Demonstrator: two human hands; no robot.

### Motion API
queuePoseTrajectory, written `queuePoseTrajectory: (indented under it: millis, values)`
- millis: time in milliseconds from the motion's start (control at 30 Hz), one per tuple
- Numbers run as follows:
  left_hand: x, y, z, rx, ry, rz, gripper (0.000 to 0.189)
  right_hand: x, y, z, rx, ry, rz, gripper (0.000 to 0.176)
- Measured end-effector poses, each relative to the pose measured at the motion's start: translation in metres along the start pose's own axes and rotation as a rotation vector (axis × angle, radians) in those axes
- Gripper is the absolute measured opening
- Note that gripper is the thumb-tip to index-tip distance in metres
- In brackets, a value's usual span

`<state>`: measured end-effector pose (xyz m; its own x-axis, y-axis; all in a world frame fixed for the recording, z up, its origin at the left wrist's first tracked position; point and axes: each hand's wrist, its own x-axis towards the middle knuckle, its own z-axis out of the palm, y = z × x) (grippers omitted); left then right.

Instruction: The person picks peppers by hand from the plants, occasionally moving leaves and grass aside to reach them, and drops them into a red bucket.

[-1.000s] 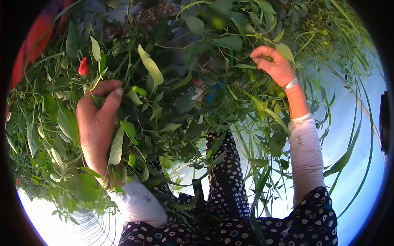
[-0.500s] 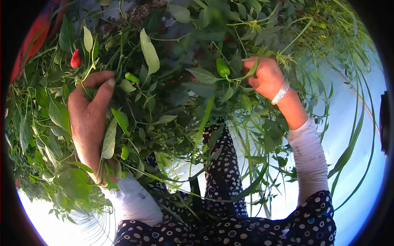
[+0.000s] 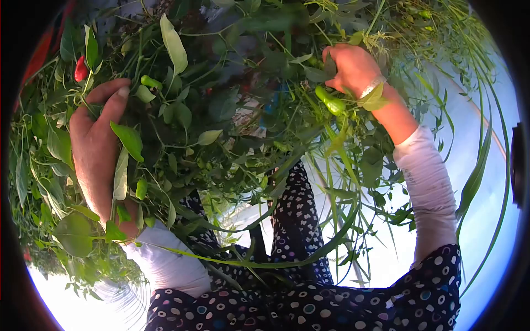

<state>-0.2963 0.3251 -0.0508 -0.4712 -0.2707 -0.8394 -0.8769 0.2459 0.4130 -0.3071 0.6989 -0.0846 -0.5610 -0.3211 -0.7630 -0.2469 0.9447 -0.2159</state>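
Note:
My left hand (image 3: 95,140) is among the pepper leaves at the left, its thumb and forefinger curled together with the tips nearly meeting; what they hold, if anything, is hidden. Just above it hangs a red pepper (image 3: 81,69). A small green pepper (image 3: 151,83) is right of its fingertips, and another green pepper (image 3: 141,189) hangs near the wrist. My right hand (image 3: 353,69), with a bracelet (image 3: 374,86) at the wrist, has its fingers curled into the foliage by a dark leaf (image 3: 329,65). A larger green pepper (image 3: 331,101) lies just below it.
Dense pepper plants (image 3: 221,110) fill the space before me, with long grass blades (image 3: 480,182) at the right. Pale sheeting (image 3: 430,110) covers the ground there. Something red (image 3: 36,60) is at the upper left. My patterned trouser legs (image 3: 298,215) are below the plants.
My right hand has moved up slightly, and the foliage by it has shifted; a larger green pepper now shows below it. My left hand and nearby plants appear further left in view, its grip unchanged.

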Motion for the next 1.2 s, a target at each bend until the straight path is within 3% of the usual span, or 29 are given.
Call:
queuePoseTrajectory:
  millis: [33,100,200,267,300,367,400,433,500,633,667,833,933,967,1033,1100,1200]
  values:
    - [0.001,0.000,0.000,-0.014,-0.009,0.002,0.024,0.000,0.005,-0.004,0.216,0.094,-0.067,0.024]
    - [0.000,0.001,0.000,0.037,0.022,0.018,0.024,-0.004,0.008,-0.015,0.548,0.051,0.069,0.024]
    - [-0.002,0.005,0.003,0.063,0.046,0.018,0.026,-0.018,0.002,-0.026,0.667,0.107,0.095,0.021]
    - [-0.002,0.006,0.002,0.042,0.042,0.003,0.026,-0.026,0.000,-0.026,0.994,0.131,0.126,0.030]
    - [-0.001,0.005,0.002,0.033,0.042,0.006,0.026,-0.030,-0.001,-0.027,0.998,0.131,0.126,0.030]
    - [0.000,0.005,0.003,0.024,0.041,0.009,0.025,-0.040,-0.001,-0.030,1.335,0.135,0.082,0.045]
    - [0.000,0.006,0.004,-0.017,0.030,0.006,0.025,-0.047,0.003,-0.044,1.159,0.046,0.127,0.056]
    - [-0.001,0.006,0.004,-0.056,0.017,0.000,0.024,-0.055,0.002,-0.045,1.160,0.044,0.129,0.056]
    - [-0.002,0.008,0.005,-0.051,0.012,0.004,0.024,-0.069,-0.001,-0.047,1.573,0.090,0.131,0.058]
    - [-0.003,0.009,0.007,-0.107,0.015,-0.006,0.024,-0.105,-0.013,-0.033,1.749,0.156,0.096,0.041]
    - [-0.003,0.009,0.007,-0.108,0.011,-0.006,0.024,-0.113,-0.016,-0.032,1.766,0.120,0.240,0.040]
    - [-0.001,0.009,0.006,-0.168,-0.014,0.000,0.023,-0.127,-0.025,-0.020,1.655,0.121,0.248,0.033]
    - [0.001,0.008,0.006,-0.165,-0.020,0.011,0.024,-0.124,-0.032,-0.022,1.129,0.361,0.423,0.017]
    - [0.002,0.007,0.006,-0.164,-0.023,0.009,0.024,-0.124,-0.031,-0.021,1.128,0.361,0.426,0.017]
    - [0.003,0.007,0.005,-0.224,-0.046,-0.001,0.024,-0.123,-0.028,-0.021,0.563,0.657,0.371,0.018]
    - [0.000,0.010,0.009,-0.231,-0.018,-0.003,0.025,-0.118,-0.032,-0.031,0.601,0.725,0.397,0.019]
    - [0.000,0.011,0.008,-0.232,-0.012,-0.012,0.025,-0.108,-0.048,-0.045,1.094,1.070,0.226,0.019]
